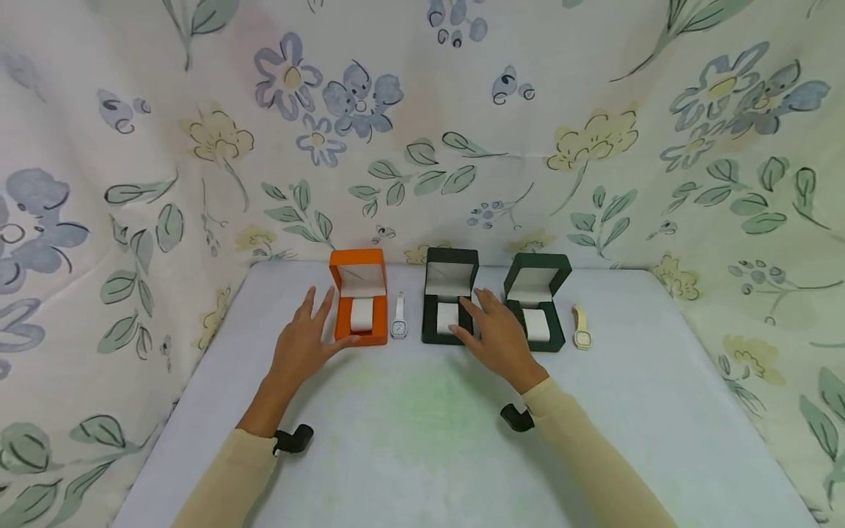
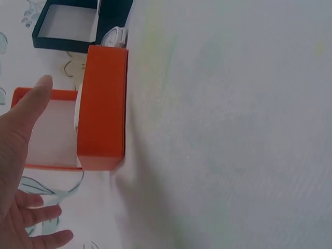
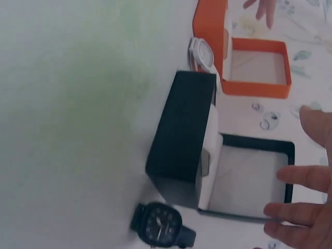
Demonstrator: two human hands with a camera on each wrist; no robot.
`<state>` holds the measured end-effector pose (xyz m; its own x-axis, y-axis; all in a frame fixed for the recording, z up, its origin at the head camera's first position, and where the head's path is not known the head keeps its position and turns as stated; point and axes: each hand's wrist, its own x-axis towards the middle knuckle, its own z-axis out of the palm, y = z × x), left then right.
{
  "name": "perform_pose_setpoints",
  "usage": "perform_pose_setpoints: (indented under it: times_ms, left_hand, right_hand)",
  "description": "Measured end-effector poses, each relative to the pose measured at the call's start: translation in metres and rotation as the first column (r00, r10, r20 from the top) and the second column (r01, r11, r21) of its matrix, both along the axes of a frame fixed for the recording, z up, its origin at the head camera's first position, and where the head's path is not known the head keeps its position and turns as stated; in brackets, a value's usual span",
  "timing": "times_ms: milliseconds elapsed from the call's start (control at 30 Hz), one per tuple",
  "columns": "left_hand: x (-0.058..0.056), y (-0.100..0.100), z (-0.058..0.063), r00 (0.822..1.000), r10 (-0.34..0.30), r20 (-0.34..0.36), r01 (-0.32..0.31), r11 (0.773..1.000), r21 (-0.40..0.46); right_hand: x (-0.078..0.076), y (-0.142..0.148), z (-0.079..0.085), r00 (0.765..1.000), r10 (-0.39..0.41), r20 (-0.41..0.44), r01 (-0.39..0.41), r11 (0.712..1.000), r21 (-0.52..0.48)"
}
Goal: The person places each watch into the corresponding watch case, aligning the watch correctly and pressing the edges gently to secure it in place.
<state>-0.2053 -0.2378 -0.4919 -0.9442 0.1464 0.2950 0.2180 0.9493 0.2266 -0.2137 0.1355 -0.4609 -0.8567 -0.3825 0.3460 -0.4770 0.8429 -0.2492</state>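
Fabric [image 1: 436, 95] printed with flowers hangs across the top and down the left edge of the head view, behind a pale table [image 1: 396, 469]. Left of centre, the left hand [image 1: 300, 348] reaches up from a cream sleeve [image 1: 227, 473], fingers and thumb spread wide, holding nothing; its thumb tip overlaps the front of an orange box [image 1: 380, 319], though whether they touch I cannot tell. That box stands with its lid raised and a white cushion [image 1: 361, 314] inside. Just right of it lies a silver watch [image 1: 399, 328]. At the centre stands a dark box [image 1: 429, 323], also lid up and cushioned. A black watch [image 3: 161, 224] lies just beside it, seen at the bottom of the right wrist view. The right hand [image 1: 495, 334], right of centre, hovers partly over this box, its fingers apart and loosely extended, with nothing in them. Next comes a dark green box [image 1: 551, 345], open, partly behind that hand. Farther right, a gold watch [image 1: 581, 328] lies near it.
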Motion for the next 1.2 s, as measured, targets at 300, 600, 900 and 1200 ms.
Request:
perform_pose_setpoints:
  times_ms: [300,600,900,1200]
  left_hand:
    - [-0.008,-0.008,-0.007,0.987,-0.031,0.155,0.004,0.984,0.176]
    - [-0.017,-0.014,-0.012,0.969,-0.067,0.237,0.001,0.963,0.270]
    - [-0.027,-0.011,-0.004,0.967,-0.101,0.233,0.026,0.953,0.302]
    - [-0.033,-0.009,-0.002,0.965,-0.109,0.239,0.045,0.965,0.260]
  right_hand:
    - [-0.012,-0.029,-0.003,0.998,0.061,-0.023,-0.063,0.993,-0.097]
    - [-0.021,-0.053,-0.010,0.997,0.075,0.018,-0.074,0.995,-0.060]
    - [-0.036,-0.072,-0.012,0.994,0.108,-0.009,-0.108,0.994,-0.006]
    - [-0.045,-0.092,-0.019,0.994,0.104,0.036,-0.107,0.991,0.075]
